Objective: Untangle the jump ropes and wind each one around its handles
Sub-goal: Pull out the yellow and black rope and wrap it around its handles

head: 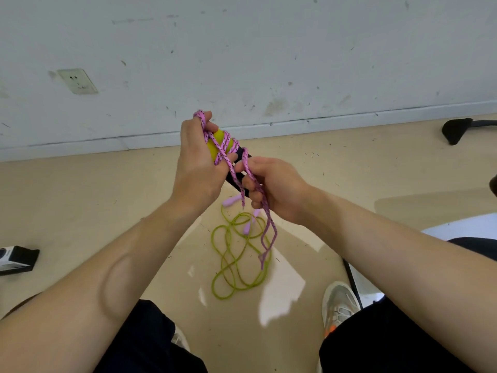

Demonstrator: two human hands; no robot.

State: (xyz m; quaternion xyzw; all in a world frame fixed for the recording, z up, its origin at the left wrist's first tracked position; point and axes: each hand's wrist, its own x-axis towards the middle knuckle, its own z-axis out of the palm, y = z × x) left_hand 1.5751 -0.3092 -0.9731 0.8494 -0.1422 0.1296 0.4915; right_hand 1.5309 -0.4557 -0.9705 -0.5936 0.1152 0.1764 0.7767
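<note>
My left hand point(197, 160) grips the yellow-and-black handles point(219, 145) of a pink speckled jump rope point(226, 154), which is wound around them in several turns; a loop of it also sits over my fingertips. My right hand point(271, 184) holds the black lower end of the handles and pinches the pink rope, whose loose tail point(270, 232) hangs down below it. On the floor between my legs lies a green jump rope point(236, 262) in loose loops, with its two lilac handles point(230, 201) at the far end.
A white wall with a socket point(78, 80) stands ahead. A black-and-white box point(16, 259) lies at the left on the beige floor. A chair base point(457, 129) shows at the right. My shoe point(340, 302) rests near the green rope.
</note>
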